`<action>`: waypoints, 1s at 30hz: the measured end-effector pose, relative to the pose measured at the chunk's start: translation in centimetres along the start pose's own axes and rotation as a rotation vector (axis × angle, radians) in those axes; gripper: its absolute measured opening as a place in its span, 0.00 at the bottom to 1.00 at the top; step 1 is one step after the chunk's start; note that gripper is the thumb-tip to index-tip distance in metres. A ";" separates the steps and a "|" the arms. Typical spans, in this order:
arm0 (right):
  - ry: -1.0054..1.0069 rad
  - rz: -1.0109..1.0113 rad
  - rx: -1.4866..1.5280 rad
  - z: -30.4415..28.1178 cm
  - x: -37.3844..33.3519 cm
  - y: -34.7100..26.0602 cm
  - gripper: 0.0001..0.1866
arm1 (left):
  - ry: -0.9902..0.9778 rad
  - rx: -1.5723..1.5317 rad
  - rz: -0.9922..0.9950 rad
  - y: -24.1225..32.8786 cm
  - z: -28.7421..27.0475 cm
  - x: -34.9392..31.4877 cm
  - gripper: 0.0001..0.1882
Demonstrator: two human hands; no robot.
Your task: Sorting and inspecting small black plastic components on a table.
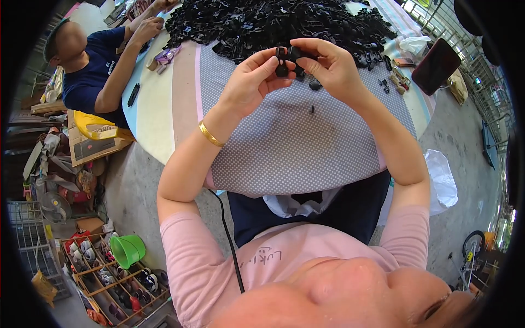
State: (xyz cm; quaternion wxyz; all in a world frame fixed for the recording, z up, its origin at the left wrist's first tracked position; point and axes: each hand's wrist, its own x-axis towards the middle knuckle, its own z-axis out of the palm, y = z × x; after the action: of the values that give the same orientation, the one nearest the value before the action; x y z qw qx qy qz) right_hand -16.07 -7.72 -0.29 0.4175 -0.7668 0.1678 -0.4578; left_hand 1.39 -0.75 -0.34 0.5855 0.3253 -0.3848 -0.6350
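Note:
Over the far half of the round table, my left hand (247,86) pinches a small black plastic part (281,63) upright between thumb and fingers. Close against it, my right hand (336,71) is closed on another black plastic piece (295,54). The two pieces look to be touching; whether they are joined I cannot tell. Just beyond my hands spreads a large heap of black plastic parts (257,24). A loose black piece (315,85) and a tiny dark bit (312,109) lie on the dotted tablecloth (262,158) below my right hand.
A dark-screened device (436,66) stands at the table's right edge, near small metal and black bits (399,82). At the left sits another person (95,71), with a tape roll (151,64) nearby. A black cable (227,229) hangs beside my left arm.

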 end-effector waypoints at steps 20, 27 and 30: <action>-0.083 -0.064 -0.454 -1.0 0.6 1.1 0.11 | 0.300 1.725 0.460 2.7 -3.5 0.0 0.07; -0.220 -0.181 -0.437 -0.4 -0.1 1.0 0.11 | 0.223 1.766 0.193 2.0 -2.3 -0.6 0.07; -0.236 -0.174 -0.437 -0.2 -0.2 1.1 0.11 | 0.218 1.827 0.197 1.8 -2.0 -0.7 0.06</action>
State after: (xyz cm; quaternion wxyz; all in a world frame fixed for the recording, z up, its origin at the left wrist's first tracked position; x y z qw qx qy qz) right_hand -16.25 -8.34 -1.22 0.2176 -0.8985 0.1461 -0.3522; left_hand 4.04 -0.33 0.19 0.1858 0.6845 -0.7049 0.0018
